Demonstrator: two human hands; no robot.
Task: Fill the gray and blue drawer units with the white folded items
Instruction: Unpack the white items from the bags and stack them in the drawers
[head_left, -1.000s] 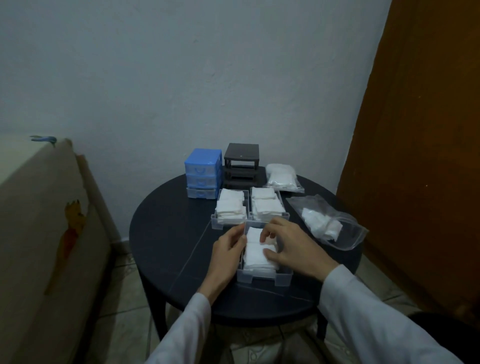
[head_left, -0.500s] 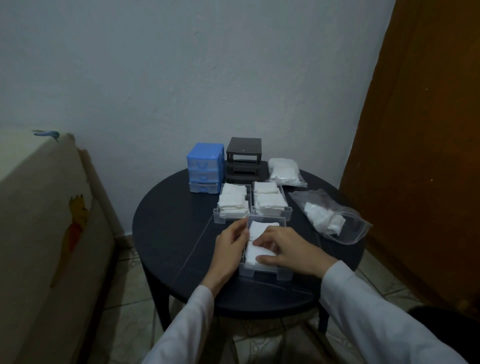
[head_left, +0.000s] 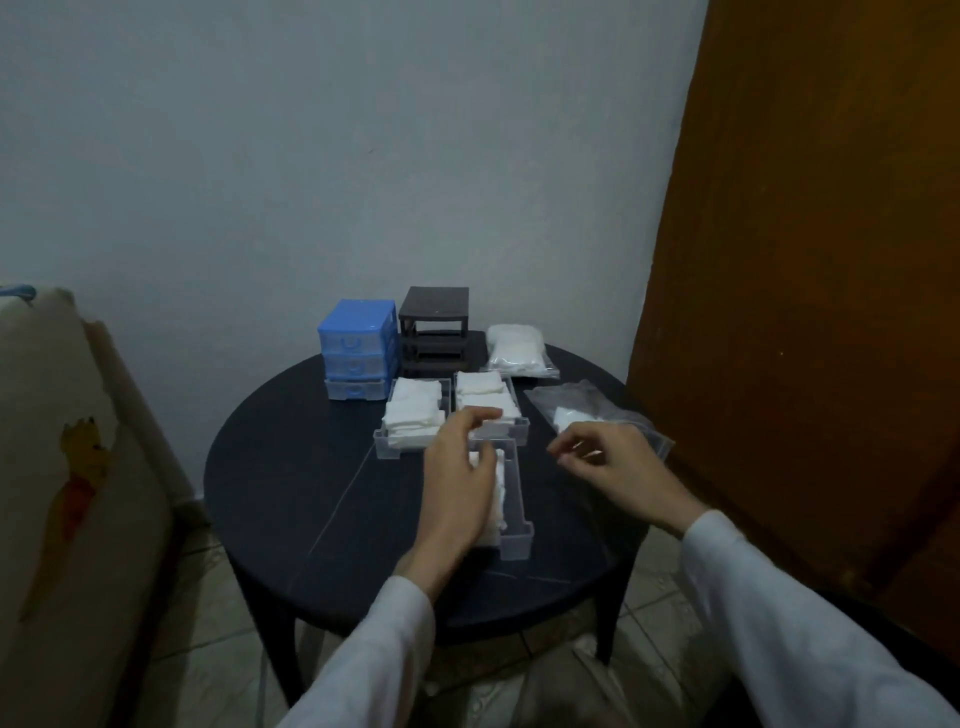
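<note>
Looking down at a round dark counter (head_left: 270, 467) against the wall. Our left hand (head_left: 460, 483) lies over the near clear drawer (head_left: 514, 519), fingers loosely curled above the white folded items (head_left: 498, 483) inside it; we can't tell whether it grips anything or just rests on them. Our right hand (head_left: 613, 462) hovers to the right of that drawer, fingers relaxed and slightly bent, thumb and forefinger close together; can't tell if something thin is pinched there. It sits just in front of an open plastic bag (head_left: 587, 410) holding a few more white pieces.

Two more clear drawers sit side by side just beyond the near one: left drawer (head_left: 387, 447) and right drawer (head_left: 517, 431), both stacked with white folded pieces. Behind them, at the counter's far edge, the blue drawer unit (head_left: 356, 353) has its drawers in, lowest one sticking out a bit. The gray drawer unit (head_left: 435, 330) just beside it on the right shows open slots. A sealed bag of white items (head_left: 517, 351) lies right of the gray unit.
</note>
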